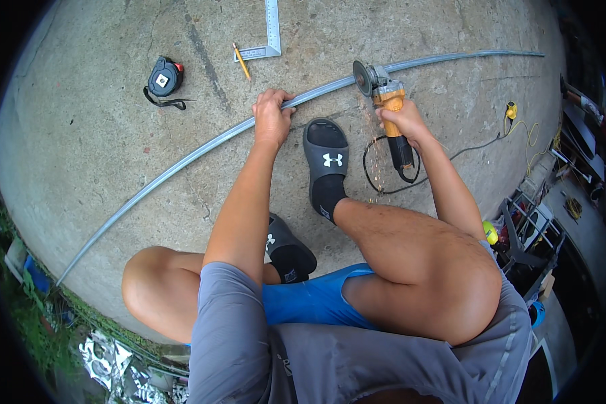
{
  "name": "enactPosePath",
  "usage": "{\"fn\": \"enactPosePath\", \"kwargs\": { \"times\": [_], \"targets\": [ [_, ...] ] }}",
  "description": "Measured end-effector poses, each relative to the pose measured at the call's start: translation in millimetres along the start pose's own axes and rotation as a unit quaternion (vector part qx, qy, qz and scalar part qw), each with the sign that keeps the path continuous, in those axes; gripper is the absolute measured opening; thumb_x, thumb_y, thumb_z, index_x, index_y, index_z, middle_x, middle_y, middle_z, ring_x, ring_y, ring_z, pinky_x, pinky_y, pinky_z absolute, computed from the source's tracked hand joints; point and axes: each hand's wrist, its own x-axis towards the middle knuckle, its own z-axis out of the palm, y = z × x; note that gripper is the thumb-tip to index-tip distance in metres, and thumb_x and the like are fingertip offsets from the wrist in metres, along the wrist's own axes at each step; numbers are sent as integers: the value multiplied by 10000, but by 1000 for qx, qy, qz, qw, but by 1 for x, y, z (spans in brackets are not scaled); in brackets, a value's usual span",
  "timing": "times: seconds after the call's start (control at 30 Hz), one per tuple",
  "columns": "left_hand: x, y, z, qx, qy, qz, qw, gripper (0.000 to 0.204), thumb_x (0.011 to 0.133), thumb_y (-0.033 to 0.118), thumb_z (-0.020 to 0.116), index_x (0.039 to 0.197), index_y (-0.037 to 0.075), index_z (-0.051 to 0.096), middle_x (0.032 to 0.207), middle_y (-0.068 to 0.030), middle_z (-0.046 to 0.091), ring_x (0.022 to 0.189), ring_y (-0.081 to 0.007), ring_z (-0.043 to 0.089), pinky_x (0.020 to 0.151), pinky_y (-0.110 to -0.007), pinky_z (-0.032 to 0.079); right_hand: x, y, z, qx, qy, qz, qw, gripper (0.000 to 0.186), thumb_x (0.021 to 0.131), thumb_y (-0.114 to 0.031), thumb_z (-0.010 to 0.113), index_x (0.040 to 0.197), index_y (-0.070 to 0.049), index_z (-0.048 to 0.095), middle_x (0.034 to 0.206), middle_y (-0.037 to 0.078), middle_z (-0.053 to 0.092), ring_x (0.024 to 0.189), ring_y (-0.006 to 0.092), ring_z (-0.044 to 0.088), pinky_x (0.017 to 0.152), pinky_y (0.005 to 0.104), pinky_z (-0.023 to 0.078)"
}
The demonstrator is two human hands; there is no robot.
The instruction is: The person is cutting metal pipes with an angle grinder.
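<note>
Pinching 1 metal rail (326, 89) is the left grip (272, 116); clasping 1 grinder (390, 102), the right grip (409, 122).

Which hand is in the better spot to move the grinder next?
Probably the right hand: it already grips the grinder, its disc is at the metal bar, and sparks show below. The left hand is on the bar, away from the grinder.
</note>
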Motion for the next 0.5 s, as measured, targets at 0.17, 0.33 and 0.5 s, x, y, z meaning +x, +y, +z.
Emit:
{"fn": "enactPosePath", "kwargs": {
  "times": [0.17,0.33,0.5],
  "targets": [
    [0,0,-1,-5,2,2,1000,260,719,49,782,966,85,709,975,-85,634,1011,-289,567,948,-398,400,0,1,0,-5,5,3,1000,273,780,-153,786,959,-1,648,803,46,669,661,136,647,602,285,518],
    [0,-1,1,-5,6,4,1000,262,716,46,783,964,84,709,986,-83,638,1014,-290,567,946,-398,402,1,3,-1,-7,1,8,1000,273,783,-155,787,950,5,644,801,49,668,656,138,648,591,284,518],
    [0,0,2,-7,4,-4,1000,254,713,36,778,951,95,712,972,-77,635,1027,-284,564,943,-398,393,-1,6,-1,-1,1,3,1000,276,786,-153,786,960,11,647,801,51,668,659,137,651,588,281,522]
  ]
}}
